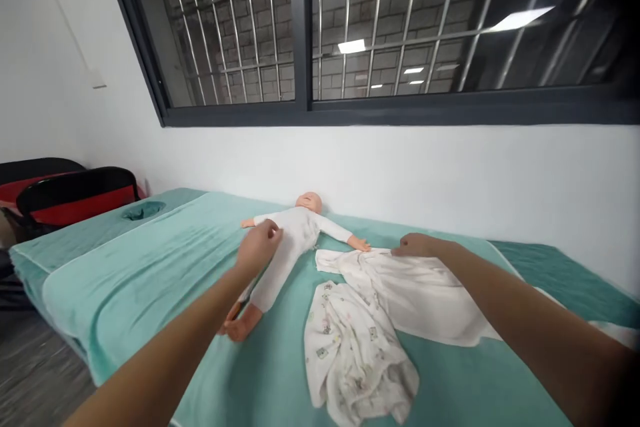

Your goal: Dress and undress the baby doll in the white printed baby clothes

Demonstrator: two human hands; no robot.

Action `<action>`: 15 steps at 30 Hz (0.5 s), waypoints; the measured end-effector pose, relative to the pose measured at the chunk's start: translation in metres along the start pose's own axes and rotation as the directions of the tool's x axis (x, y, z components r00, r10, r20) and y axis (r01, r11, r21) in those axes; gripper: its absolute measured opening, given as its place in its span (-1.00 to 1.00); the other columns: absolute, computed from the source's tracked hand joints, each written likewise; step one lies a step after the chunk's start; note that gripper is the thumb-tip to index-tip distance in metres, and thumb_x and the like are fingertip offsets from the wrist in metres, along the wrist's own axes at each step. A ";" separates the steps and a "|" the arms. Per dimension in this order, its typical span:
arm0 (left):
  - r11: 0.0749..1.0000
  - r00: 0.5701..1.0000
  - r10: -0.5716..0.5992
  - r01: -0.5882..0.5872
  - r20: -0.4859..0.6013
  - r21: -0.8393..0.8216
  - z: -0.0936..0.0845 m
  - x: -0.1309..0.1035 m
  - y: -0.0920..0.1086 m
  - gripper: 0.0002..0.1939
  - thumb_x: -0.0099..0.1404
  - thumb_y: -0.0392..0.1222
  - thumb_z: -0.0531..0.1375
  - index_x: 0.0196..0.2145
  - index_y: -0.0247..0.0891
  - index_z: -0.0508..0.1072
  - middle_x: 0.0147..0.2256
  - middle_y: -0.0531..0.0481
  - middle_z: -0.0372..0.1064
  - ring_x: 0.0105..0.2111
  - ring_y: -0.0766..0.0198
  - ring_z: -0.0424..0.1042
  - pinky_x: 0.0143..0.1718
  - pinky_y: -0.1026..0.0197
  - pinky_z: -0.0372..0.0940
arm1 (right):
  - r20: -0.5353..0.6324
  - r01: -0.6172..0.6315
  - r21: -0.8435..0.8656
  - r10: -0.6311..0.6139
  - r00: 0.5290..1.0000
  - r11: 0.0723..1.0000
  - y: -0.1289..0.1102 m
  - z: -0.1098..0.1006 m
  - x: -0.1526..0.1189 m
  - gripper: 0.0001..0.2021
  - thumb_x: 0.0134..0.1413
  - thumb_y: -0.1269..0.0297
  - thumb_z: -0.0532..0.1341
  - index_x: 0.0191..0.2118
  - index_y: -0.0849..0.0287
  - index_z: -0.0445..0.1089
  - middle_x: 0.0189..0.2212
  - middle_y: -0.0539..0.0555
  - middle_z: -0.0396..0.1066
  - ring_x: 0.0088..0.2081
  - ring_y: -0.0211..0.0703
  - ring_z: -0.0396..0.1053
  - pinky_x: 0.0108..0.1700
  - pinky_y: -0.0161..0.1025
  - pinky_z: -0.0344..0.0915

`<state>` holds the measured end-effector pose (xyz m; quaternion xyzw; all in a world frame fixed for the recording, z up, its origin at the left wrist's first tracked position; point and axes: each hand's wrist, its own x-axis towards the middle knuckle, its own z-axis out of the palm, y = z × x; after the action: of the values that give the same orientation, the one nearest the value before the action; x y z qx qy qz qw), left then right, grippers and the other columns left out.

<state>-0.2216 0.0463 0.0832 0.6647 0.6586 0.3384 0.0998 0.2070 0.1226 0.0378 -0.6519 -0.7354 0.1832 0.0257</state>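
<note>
A baby doll (293, 230) in a long white bodysuit lies on its back on the green-covered bed, head toward the wall and legs toward me. Over its torso and hip is my left hand (257, 247), with fingers pinched together; whether they grip the suit's fabric is hidden. My right hand (417, 245) is closed at the upper edge of a plain white garment (425, 293), spread flat beside the doll's outstretched hand. Nearer to me lies a crumpled white cloth with small printed figures (350, 353), partly overlapping the plain garment.
Teal-green sheeting (150, 273) covers the bed, which has a round opening (143, 211) at its far left. Red and black chairs (83, 197) stand beyond that end. Behind the bed rise a white wall (425, 170) and a dark-framed barred window (303, 107).
</note>
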 end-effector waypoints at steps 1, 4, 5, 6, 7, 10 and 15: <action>0.997 0.991 0.069 -0.070 0.115 0.011 0.010 -0.012 0.013 -0.64 0.24 0.17 0.10 -0.30 -0.18 0.44 -0.33 -0.10 0.49 -0.26 0.05 0.46 -0.24 0.13 0.25 | -0.008 0.021 -0.040 -0.021 1.000 0.999 0.003 -0.003 -0.012 -0.71 -0.10 0.02 0.32 -0.55 0.12 0.36 -0.35 0.18 0.50 -0.23 0.12 0.43 -0.24 -0.10 0.28; 0.983 0.773 0.108 -0.179 0.625 0.052 0.043 -0.050 0.046 -0.49 0.02 0.30 0.25 -0.28 -0.17 0.48 -0.24 -0.14 0.53 -0.20 -0.07 0.48 -0.22 0.08 0.29 | -0.050 0.082 -0.137 -0.090 0.995 0.987 0.001 -0.014 -0.040 -0.89 -0.13 0.23 0.32 -0.44 0.11 0.43 -0.26 0.15 0.51 -0.18 0.11 0.42 -0.22 -0.13 0.25; 0.972 0.706 0.099 -0.219 0.701 0.083 0.053 -0.060 0.054 -0.41 -0.08 0.28 0.32 -0.21 -0.19 0.48 -0.14 -0.19 0.51 -0.15 -0.14 0.47 -0.20 0.05 0.30 | -0.075 0.099 -0.161 -0.112 0.991 0.982 -0.001 -0.018 -0.048 -0.89 -0.08 0.25 0.29 -0.37 0.11 0.45 -0.23 0.16 0.50 -0.16 0.10 0.42 -0.21 -0.13 0.25; 0.960 0.693 0.105 -0.258 0.714 0.109 0.062 -0.069 0.061 -0.35 -0.14 0.24 0.36 -0.15 -0.21 0.47 -0.07 -0.23 0.48 -0.09 -0.20 0.46 -0.17 0.01 0.31 | -0.102 0.116 -0.182 -0.136 0.985 0.976 -0.004 -0.022 -0.056 -0.86 -0.02 0.26 0.25 -0.29 0.11 0.46 -0.19 0.17 0.50 -0.14 0.09 0.42 -0.19 -0.14 0.24; 0.950 0.687 0.137 -0.295 0.713 0.101 0.068 -0.076 0.068 -0.35 -0.14 0.18 0.37 -0.12 -0.20 0.46 -0.04 -0.24 0.47 -0.06 -0.23 0.44 -0.14 -0.01 0.31 | -0.127 0.137 -0.201 -0.165 0.978 0.970 -0.008 -0.027 -0.065 -0.83 0.03 0.27 0.22 -0.22 0.11 0.46 -0.15 0.18 0.49 -0.12 0.09 0.41 -0.18 -0.13 0.23; 0.913 0.676 0.320 -0.408 0.664 -0.024 0.075 -0.085 0.095 -0.56 -0.02 -0.02 0.33 -0.15 -0.14 0.45 -0.07 -0.14 0.47 -0.04 -0.13 0.44 -0.08 0.03 0.30 | -0.179 0.236 -0.238 -0.281 0.943 0.942 -0.020 -0.040 -0.094 -0.78 0.15 0.26 0.14 -0.11 0.08 0.45 -0.09 0.17 0.48 -0.07 0.07 0.40 -0.12 -0.13 0.21; 0.854 0.799 0.512 -0.512 0.315 -0.089 0.078 -0.085 0.158 -0.52 0.17 -0.24 0.17 0.07 -0.13 0.27 -0.02 -0.09 0.35 -0.10 0.10 0.42 -0.12 0.11 0.29 | -0.258 0.393 -0.221 -0.443 0.859 0.892 -0.037 -0.058 -0.158 -0.74 0.28 0.21 0.05 -0.05 0.00 0.45 -0.08 0.06 0.47 -0.05 -0.07 0.38 -0.07 -0.21 0.21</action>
<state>-0.0403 -0.0272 0.0888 0.8645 0.4285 0.2373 0.1126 0.2117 -0.0202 0.1344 -0.4963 -0.8592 0.0118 0.1240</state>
